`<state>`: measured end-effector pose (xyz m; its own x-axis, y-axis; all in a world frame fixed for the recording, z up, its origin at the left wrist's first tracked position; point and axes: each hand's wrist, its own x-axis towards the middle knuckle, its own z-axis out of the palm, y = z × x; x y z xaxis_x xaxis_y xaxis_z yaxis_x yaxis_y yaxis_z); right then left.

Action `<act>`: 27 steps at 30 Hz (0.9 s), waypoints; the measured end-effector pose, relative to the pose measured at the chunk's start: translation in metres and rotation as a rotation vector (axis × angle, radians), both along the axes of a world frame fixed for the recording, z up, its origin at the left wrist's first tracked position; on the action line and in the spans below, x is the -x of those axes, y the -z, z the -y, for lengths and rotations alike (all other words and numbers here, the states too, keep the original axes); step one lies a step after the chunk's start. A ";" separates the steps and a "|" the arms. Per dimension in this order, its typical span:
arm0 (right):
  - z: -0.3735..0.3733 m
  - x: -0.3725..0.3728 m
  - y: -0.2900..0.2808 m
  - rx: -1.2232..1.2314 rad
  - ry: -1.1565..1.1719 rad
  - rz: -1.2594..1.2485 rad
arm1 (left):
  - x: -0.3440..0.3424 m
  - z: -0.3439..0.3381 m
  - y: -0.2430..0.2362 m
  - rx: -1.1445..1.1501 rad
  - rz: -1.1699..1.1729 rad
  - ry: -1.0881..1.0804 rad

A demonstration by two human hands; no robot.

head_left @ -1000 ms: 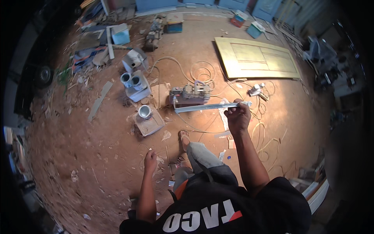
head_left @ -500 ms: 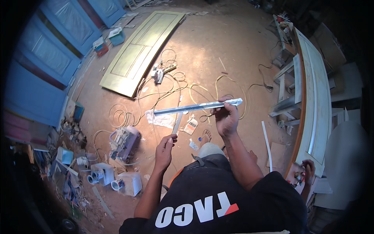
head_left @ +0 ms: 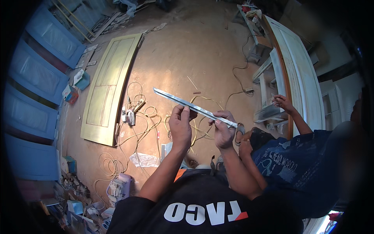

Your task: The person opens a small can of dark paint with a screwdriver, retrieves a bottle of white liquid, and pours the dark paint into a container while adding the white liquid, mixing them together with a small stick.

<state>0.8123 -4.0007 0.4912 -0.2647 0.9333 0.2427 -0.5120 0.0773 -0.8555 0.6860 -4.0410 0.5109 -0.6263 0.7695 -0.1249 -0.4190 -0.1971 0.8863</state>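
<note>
Long silvery strip [head_left: 167, 96] in mid-air in front of us, aslant, left end farther out. Our left hand [head_left: 182, 121] pinches it near the middle; our right hand [head_left: 224, 130] has its fingers closed on it near the right end. To hold it well, we judge, pinch lightly so thin metal doesn't bend, and mind the unsupported left end. Beyond: yellow door [head_left: 103, 97] on the floor [head_left: 175, 58] to our left; co-worker's hand [head_left: 283, 103] to our right, beside a white door [head_left: 302, 74].
</note>
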 end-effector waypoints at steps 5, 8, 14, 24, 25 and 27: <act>-0.088 0.052 0.032 0.060 0.093 0.064 | 0.061 -0.126 0.033 -0.013 -0.034 0.051; -0.156 0.091 0.033 0.171 0.121 0.031 | 0.104 -0.202 0.042 0.018 -0.040 0.108; -0.293 0.156 0.003 0.259 0.142 -0.058 | 0.176 -0.349 0.014 0.006 0.021 0.250; -0.539 0.221 0.037 0.171 0.212 0.044 | 0.237 -0.612 0.029 0.055 0.013 0.394; -0.569 0.228 0.037 0.167 0.203 0.018 | 0.243 -0.642 0.032 0.064 -0.012 0.372; -0.631 0.241 0.031 0.159 0.191 -0.029 | 0.251 -0.704 0.031 0.081 -0.056 0.333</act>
<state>0.5713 -3.3693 0.4597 -0.0748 0.9928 0.0935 -0.5254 0.0404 -0.8499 0.4347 -3.3374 0.4797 -0.3503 0.9217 -0.1665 -0.3987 0.0141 0.9170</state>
